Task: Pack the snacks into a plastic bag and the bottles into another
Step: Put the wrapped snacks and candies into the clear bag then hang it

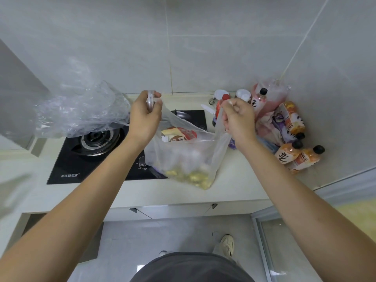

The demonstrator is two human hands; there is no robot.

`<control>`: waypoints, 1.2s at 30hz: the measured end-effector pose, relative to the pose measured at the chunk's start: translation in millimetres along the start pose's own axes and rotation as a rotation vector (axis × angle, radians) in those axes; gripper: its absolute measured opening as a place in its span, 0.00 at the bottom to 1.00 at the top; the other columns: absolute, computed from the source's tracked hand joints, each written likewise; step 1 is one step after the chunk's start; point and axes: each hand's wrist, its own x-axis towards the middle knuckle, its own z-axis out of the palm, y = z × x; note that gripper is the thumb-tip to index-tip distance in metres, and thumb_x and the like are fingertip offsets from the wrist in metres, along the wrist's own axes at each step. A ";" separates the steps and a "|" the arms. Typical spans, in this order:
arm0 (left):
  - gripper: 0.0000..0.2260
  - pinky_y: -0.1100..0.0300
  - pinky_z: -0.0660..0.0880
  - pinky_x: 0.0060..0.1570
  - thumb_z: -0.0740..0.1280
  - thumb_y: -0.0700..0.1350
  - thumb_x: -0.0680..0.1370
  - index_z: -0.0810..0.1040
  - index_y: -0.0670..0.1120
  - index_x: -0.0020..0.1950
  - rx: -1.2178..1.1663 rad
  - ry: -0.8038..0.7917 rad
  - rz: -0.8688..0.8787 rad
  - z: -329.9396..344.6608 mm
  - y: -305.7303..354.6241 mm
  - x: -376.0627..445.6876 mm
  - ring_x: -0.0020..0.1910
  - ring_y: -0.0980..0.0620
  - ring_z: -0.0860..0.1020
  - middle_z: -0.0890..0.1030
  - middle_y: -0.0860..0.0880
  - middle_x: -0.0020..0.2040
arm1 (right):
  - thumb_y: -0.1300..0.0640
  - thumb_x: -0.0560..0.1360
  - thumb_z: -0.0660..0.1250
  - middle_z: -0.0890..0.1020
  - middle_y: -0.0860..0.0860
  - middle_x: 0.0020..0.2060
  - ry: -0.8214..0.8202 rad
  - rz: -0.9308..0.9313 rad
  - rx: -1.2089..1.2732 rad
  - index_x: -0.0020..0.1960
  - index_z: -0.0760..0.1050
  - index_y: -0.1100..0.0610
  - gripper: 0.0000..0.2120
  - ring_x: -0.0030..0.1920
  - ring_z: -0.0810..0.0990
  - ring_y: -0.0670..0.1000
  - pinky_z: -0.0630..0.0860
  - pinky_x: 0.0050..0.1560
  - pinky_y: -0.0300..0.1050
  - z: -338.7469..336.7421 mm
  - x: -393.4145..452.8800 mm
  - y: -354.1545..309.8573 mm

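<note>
A thin clear plastic bag (184, 157) hangs over the counter between my hands, filled with snacks: red and white packets near the top, yellow pieces at the bottom. My left hand (144, 117) pinches its left handle, and a second clear bag (81, 110) billows out to the left of that hand. My right hand (238, 119) grips the right handle. Several orange and pink drink bottles (293, 127) lie piled in the right corner of the counter, some inside or against a pinkish bag.
A black gas hob (93, 155) with a burner sits under and left of the bag. Two white-capped containers (232, 95) stand at the back by the wall. The pale counter edge (183, 200) runs below the bag. My shoe shows on the grey floor.
</note>
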 end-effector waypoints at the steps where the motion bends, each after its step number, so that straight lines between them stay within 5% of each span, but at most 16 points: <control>1: 0.07 0.63 0.67 0.27 0.61 0.41 0.83 0.75 0.52 0.55 -0.017 0.008 0.011 -0.4 2.9 -1.9 0.26 0.54 0.69 0.71 0.52 0.31 | 0.62 0.80 0.65 0.71 0.60 0.30 0.019 -0.015 -0.006 0.43 0.69 0.71 0.13 0.24 0.65 0.48 0.62 0.25 0.36 -3.4 1.2 -1.7; 8: 0.10 0.63 0.67 0.28 0.61 0.40 0.82 0.76 0.48 0.61 -0.042 0.030 0.012 2.9 10.5 -6.4 0.27 0.55 0.72 0.77 0.44 0.35 | 0.58 0.78 0.68 0.73 0.57 0.28 0.099 -0.098 -0.040 0.43 0.73 0.70 0.14 0.27 0.67 0.52 0.65 0.30 0.42 -35.5 23.9 -11.8; 18: 0.10 0.60 0.67 0.29 0.61 0.41 0.83 0.75 0.52 0.61 -0.050 0.008 -0.008 30.3 3.0 -20.3 0.25 0.55 0.71 0.78 0.45 0.35 | 0.57 0.78 0.67 0.74 0.55 0.27 0.147 -0.145 -0.083 0.33 0.71 0.53 0.15 0.27 0.69 0.51 0.67 0.32 0.44 -65.5 22.3 -7.2; 23: 0.10 0.59 0.71 0.26 0.62 0.40 0.83 0.73 0.48 0.62 0.008 -0.005 -0.055 41.4 -5.4 -25.8 0.26 0.54 0.74 0.79 0.45 0.37 | 0.60 0.80 0.64 0.75 0.65 0.30 0.098 -0.109 -0.205 0.44 0.70 0.69 0.13 0.22 0.72 0.51 0.71 0.24 0.46 -77.3 14.1 15.5; 28: 0.09 0.49 0.80 0.30 0.65 0.43 0.81 0.71 0.46 0.61 0.205 -0.046 -0.104 45.7 -31.2 -35.9 0.32 0.46 0.82 0.82 0.43 0.40 | 0.59 0.80 0.64 0.83 0.59 0.40 -0.024 -0.059 -0.419 0.50 0.77 0.57 0.04 0.31 0.83 0.53 0.80 0.32 0.48 -80.3 2.0 52.0; 33: 0.15 0.45 0.83 0.35 0.66 0.42 0.80 0.67 0.48 0.64 0.355 -0.170 -0.118 48.1 -55.0 -50.8 0.31 0.48 0.83 0.83 0.44 0.41 | 0.50 0.76 0.63 0.83 0.49 0.49 -0.203 -0.021 -0.651 0.64 0.71 0.47 0.16 0.44 0.85 0.53 0.82 0.41 0.53 -82.6 -16.0 97.4; 36: 0.16 0.42 0.82 0.36 0.68 0.43 0.80 0.65 0.49 0.63 0.440 -0.243 -0.145 44.3 -74.3 -58.3 0.33 0.47 0.83 0.82 0.45 0.43 | 0.58 0.75 0.68 0.80 0.51 0.59 -0.260 -0.034 -0.764 0.68 0.66 0.48 0.24 0.53 0.81 0.56 0.77 0.45 0.51 -89.4 -25.3 122.6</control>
